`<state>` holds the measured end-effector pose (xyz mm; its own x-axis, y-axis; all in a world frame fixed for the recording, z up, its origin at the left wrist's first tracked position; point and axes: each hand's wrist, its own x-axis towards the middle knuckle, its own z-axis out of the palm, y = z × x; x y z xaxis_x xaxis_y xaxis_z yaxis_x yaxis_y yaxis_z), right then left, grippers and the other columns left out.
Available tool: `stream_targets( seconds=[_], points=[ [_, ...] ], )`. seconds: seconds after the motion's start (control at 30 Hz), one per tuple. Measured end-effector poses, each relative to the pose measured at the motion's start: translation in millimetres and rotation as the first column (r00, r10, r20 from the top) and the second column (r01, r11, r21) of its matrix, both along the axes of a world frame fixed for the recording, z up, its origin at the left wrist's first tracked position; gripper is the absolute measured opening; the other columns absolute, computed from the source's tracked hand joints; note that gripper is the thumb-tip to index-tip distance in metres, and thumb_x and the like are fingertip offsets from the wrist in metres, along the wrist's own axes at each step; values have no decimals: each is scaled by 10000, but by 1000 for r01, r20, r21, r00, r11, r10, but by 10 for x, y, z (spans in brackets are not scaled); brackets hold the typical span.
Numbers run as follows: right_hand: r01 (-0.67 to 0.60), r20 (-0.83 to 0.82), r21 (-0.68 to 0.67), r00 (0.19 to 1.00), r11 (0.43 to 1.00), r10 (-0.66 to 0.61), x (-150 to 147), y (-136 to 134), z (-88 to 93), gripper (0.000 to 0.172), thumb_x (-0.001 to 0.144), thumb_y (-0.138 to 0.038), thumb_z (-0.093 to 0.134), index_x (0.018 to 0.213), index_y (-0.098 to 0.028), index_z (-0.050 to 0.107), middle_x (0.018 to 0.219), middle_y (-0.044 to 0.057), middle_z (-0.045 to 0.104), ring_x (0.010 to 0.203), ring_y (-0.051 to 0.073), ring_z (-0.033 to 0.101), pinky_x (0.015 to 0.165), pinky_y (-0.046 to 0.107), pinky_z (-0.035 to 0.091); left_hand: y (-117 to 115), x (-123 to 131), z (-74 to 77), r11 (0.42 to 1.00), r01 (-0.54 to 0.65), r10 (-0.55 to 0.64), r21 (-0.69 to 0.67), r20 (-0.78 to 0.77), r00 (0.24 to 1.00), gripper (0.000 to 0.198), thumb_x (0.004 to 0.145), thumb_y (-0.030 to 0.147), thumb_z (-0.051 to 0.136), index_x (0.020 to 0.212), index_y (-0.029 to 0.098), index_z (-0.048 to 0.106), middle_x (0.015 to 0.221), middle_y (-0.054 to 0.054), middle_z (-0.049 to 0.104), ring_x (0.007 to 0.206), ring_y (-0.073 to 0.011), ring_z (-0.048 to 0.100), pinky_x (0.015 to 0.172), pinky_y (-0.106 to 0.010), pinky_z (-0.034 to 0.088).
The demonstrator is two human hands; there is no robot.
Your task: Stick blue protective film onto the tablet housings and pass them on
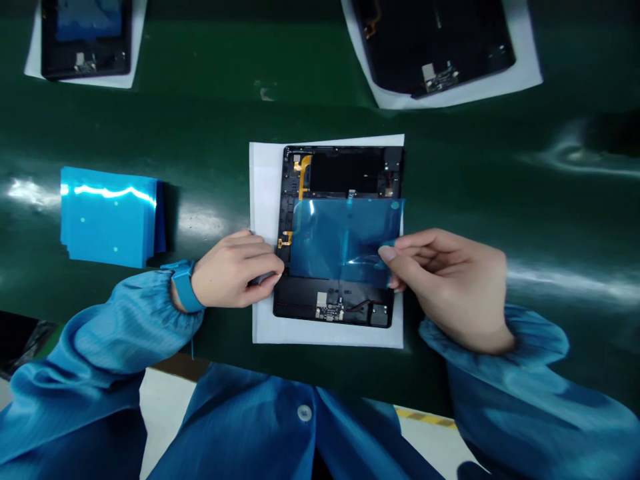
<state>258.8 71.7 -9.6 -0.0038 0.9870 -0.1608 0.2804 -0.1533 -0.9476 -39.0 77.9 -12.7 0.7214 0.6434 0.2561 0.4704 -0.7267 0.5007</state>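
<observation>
An opened tablet housing (pixel 300 300), black with orange ribbon cables and a small circuit board, lies on white paper (pixel 265 200). A translucent blue film (pixel 325 240) covers its middle. My right hand (pixel 445 280) pinches the film's right edge between thumb and fingers. My left hand (pixel 240 270) is closed, its curled fingers at the left edge of the housing; their tips are partly hidden. Whether the film lies flat against the housing, I cannot tell.
A stack of blue films (pixel 110 223) sits at the left on the green table (pixel 210 120). At the back, a second tablet housing (pixel 85 57) stands left and a third tablet housing (pixel 445 47) right, each on white paper. A blue wristband (pixel 187 287) circles my left wrist.
</observation>
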Motion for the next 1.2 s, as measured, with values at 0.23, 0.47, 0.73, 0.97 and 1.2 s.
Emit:
stream_targets(
  seconds=[0.23,0.47,0.73,0.97,1.2],
  points=[
    [31,-48,-2,998,1000,-31,-12,1,-50,220,738,-287,851,894,-233,704,661,-39,683,425,114,583,350,221,461,7,-33,-1,1000,1,0,-22,19,1000,115,945,246,590,1001,180,666,831,-32,705,741,-150,637,701,-298,494],
    [236,-209,100,955,967,-212,-44,31,-240,204,831,-368,762,835,-258,590,727,-47,596,403,84,482,344,246,342,45,-5,-4,982,-83,110,172,-153,982,417,991,447,575,1304,191,677,966,-87,632,854,-210,575,730,-343,460],
    [241,-320,142,929,960,-186,-55,82,-337,276,816,-399,784,836,-221,574,651,-80,528,391,46,441,347,193,311,154,551,195,977,-4,108,211,-483,869,451,1009,470,528,1391,257,640,1097,-125,619,991,-286,552,794,-396,390],
    [-53,152,420,988,906,-13,20,0,-291,218,978,-394,614,987,-217,742,941,42,789,732,161,731,601,286,566,262,879,163,997,7,33,82,-480,876,429,1007,392,542,1403,240,601,1194,-125,624,1121,-307,569,881,-417,428],
    [-797,889,161,373,582,266,-105,48,-60,490,1053,-494,458,1405,-213,655,1480,41,613,954,240,769,674,360,573,547,197,273,928,-367,365,64,-353,862,375,963,190,454,1294,158,626,1171,-113,647,1103,-283,591,977,-441,474]
  ],
)
